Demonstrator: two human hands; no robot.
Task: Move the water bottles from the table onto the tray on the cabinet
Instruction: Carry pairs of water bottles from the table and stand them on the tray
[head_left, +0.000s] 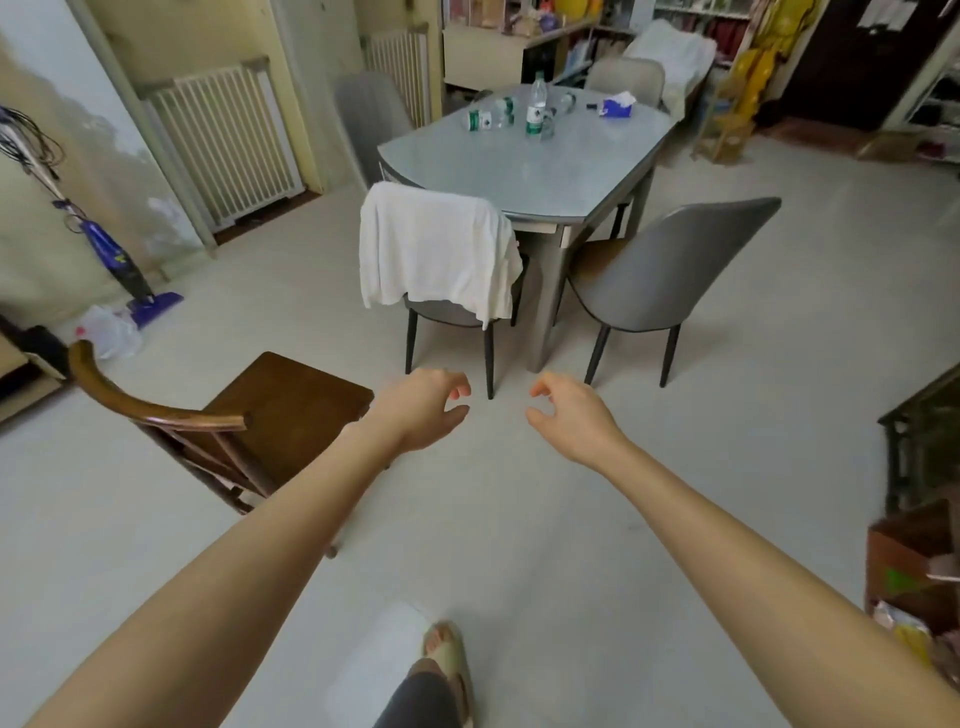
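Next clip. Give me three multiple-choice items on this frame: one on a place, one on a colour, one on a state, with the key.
1. Where are the water bottles?
A. on the grey table's far end
B. on the wooden chair
C. on the floor

2. What colour is the cloth draped over the near chair?
A. blue
B. white
C. black

3. What are the hands doing?
A. both gripping bottles
B. one holding a tray
C. both empty, fingers loosely curled

Key: 1 A, they cluster on the table beside the blue tissue box. 2 B, it hangs white. 3 C, the left hand and right hand hold nothing above the floor.
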